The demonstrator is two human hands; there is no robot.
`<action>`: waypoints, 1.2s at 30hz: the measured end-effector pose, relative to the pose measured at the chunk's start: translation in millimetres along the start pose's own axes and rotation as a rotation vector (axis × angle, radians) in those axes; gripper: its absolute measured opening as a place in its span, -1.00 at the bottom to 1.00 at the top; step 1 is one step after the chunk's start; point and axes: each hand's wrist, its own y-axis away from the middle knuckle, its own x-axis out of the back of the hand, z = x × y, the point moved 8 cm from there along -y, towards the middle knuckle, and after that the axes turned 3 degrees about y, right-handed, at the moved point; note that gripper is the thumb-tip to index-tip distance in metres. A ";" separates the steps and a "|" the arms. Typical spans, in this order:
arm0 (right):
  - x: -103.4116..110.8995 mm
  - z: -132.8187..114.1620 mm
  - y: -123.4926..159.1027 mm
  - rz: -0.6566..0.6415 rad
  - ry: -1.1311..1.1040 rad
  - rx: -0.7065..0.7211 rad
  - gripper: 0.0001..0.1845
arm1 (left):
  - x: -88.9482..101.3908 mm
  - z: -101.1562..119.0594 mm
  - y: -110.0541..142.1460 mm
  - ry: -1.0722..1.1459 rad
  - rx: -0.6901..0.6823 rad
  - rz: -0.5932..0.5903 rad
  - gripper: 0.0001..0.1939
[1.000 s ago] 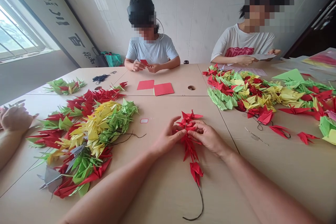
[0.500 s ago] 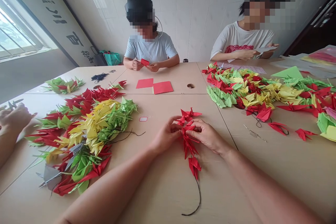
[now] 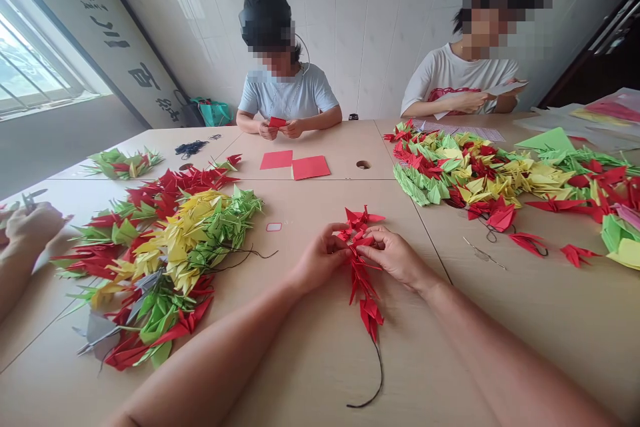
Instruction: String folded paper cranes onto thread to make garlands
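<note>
A string of red origami cranes (image 3: 363, 273) lies on the pale wooden table (image 3: 320, 360) between my hands, threaded on black cord. Its black cord tail (image 3: 379, 380) curves down toward me. My left hand (image 3: 320, 257) and my right hand (image 3: 393, 255) both pinch the upper cranes of the string from either side. The fingers of the two hands nearly meet among the red paper. The top cranes fan out just above my fingers.
Large heaps of red, yellow and green paper cranes (image 3: 170, 250) (image 3: 475, 177) lie to both sides. Red paper squares (image 3: 295, 164) lie ahead. Across the table, a co-worker's hands (image 3: 277, 127) hold red paper. Another person (image 3: 460, 83) holds a white sheet. A third person's hand (image 3: 33, 227) shows at left.
The string of cranes has shifted slightly up between my hands, and its cord tail has swung left. The view has tilted slightly.
</note>
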 end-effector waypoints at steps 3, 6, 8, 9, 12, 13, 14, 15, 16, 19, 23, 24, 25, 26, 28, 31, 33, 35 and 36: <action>-1.2 -3.2 0.5 -0.021 0.020 0.013 -0.64 | 0.8 1.3 1.4 0.017 0.029 0.010 -0.57; -1.3 -6.4 0.9 -0.027 0.017 0.032 -0.69 | 1.9 2.0 1.5 0.064 0.052 0.029 -0.69; -1.0 -7.7 1.2 -0.028 0.029 0.043 -0.72 | 2.2 3.5 0.9 0.086 0.041 0.038 -0.77; -1.7 -8.2 1.5 -0.040 0.042 0.051 -0.73 | 1.6 4.4 0.4 0.083 0.032 0.035 -0.79; -4.8 -8.0 2.0 -0.088 0.107 0.059 -0.74 | -2.5 6.8 -0.3 0.026 0.009 -0.006 -0.84; -5.5 -6.9 1.9 -0.100 0.129 0.053 -0.74 | -3.6 7.1 -0.2 0.002 0.006 -0.019 -0.86; -5.8 -5.6 1.7 -0.107 0.145 0.044 -0.73 | -4.3 7.3 0.0 -0.018 0.005 -0.028 -0.88; -5.7 -4.0 1.4 -0.109 0.153 0.035 -0.73 | -4.5 7.2 0.1 -0.034 0.005 -0.033 -0.88; -5.4 -2.2 1.0 -0.109 0.152 0.025 -0.72 | -4.4 6.8 0.2 -0.046 0.007 -0.034 -0.88; -5.5 2.9 -0.3 -0.122 0.125 0.005 -0.70 | -3.4 5.6 0.1 -0.067 0.003 -0.030 -0.87; -4.3 6.0 -1.5 -0.113 0.079 -0.007 -0.69 | -3.0 5.5 -0.6 -0.100 -0.014 -0.022 -0.86; -4.2 6.2 -1.5 -0.109 0.062 -0.015 -0.68 | -3.0 6.0 -0.8 -0.111 -0.022 -0.021 -0.86; -4.3 6.1 -1.3 -0.107 0.046 -0.023 -0.68 | -3.1 6.8 -0.9 -0.118 -0.034 -0.021 -0.85; -4.6 5.8 -1.0 -0.105 0.032 -0.031 -0.68 | -3.3 7.7 -1.1 -0.119 -0.046 -0.023 -0.84; -5.5 5.1 -0.1 -0.108 0.002 -0.046 -0.67 | -4.3 8.2 -1.4 -0.096 -0.057 -0.042 -0.82; -7.2 5.9 1.6 -0.123 -0.063 -0.089 -0.67 | -5.9 6.7 -2.1 -0.032 -0.041 -0.073 -0.82; -7.6 6.1 2.4 -0.130 -0.092 -0.104 -0.67 | -6.0 6.5 -2.3 -0.009 -0.038 -0.075 -0.82; -7.0 5.8 2.7 -0.129 -0.098 -0.104 -0.67 | -5.8 7.1 -2.1 -0.015 -0.048 -0.072 -0.82; -6.5 5.5 2.7 -0.126 -0.090 -0.100 -0.67 | -5.7 7.5 -1.9 -0.035 -0.056 -0.070 -0.82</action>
